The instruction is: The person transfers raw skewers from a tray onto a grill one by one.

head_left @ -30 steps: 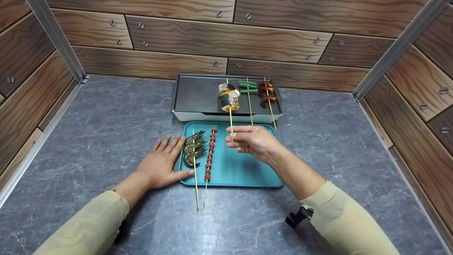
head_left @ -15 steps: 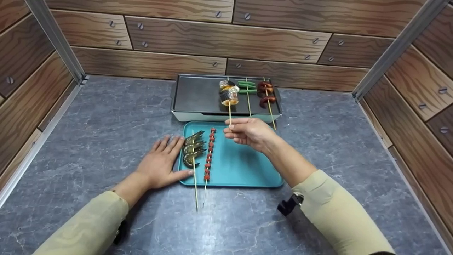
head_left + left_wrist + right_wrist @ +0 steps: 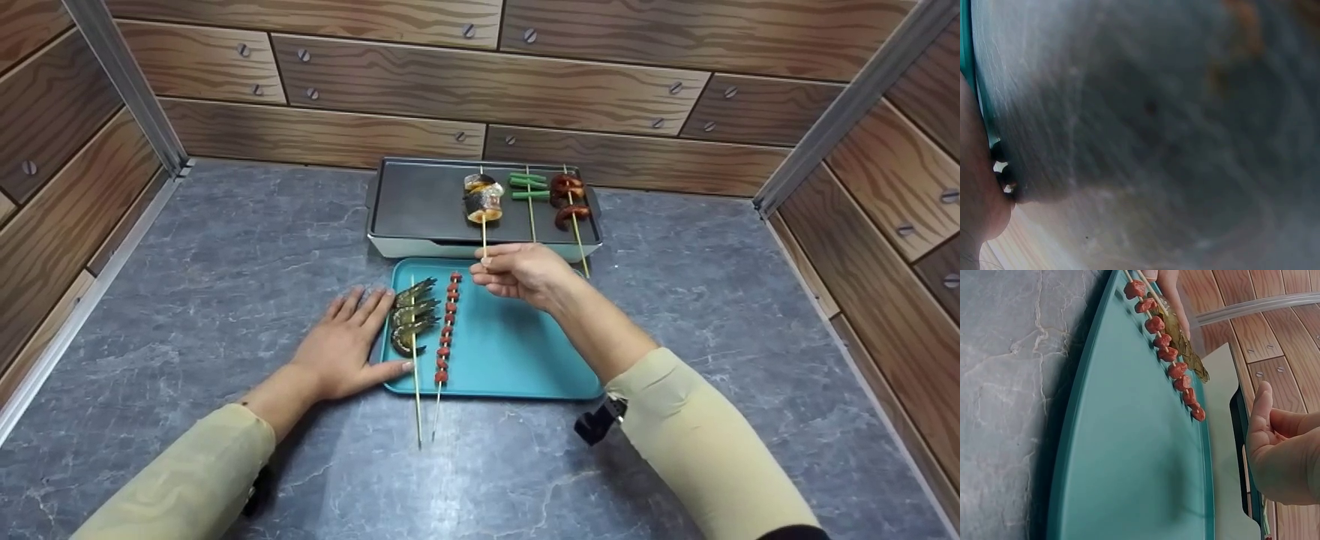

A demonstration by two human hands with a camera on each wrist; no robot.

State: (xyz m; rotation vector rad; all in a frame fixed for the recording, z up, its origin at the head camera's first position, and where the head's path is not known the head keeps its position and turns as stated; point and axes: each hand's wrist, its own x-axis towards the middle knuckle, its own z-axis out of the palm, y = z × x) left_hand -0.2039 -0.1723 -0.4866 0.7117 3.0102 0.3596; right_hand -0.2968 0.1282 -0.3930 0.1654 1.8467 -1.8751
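My right hand [image 3: 521,274] pinches the stick of a fish skewer [image 3: 484,204], whose thick silver-black chunks are over the griddle [image 3: 416,199]; whether they touch it I cannot tell. The right wrist view shows the same hand [image 3: 1286,453], the held stick hidden. Flat beside a teal tray [image 3: 517,360] lies my left hand [image 3: 337,352], its thumb over the rim and touching or close to the stick of a shrimp skewer [image 3: 414,322]. Right of the shrimp, a skewer of small red pieces [image 3: 448,328] lies on the tray. In the left wrist view the surface is blurred.
On the griddle's right side lie a skewer of green vegetable pieces [image 3: 529,195] and one of curled reddish-brown pieces [image 3: 571,202]. Wood-patterned walls [image 3: 420,75] enclose the back and sides of the grey marbled tabletop [image 3: 247,225].
My right hand has moved forward and slightly left, bringing the fish skewer lower over the griddle, apart from the green skewer. The left hand stays in place.
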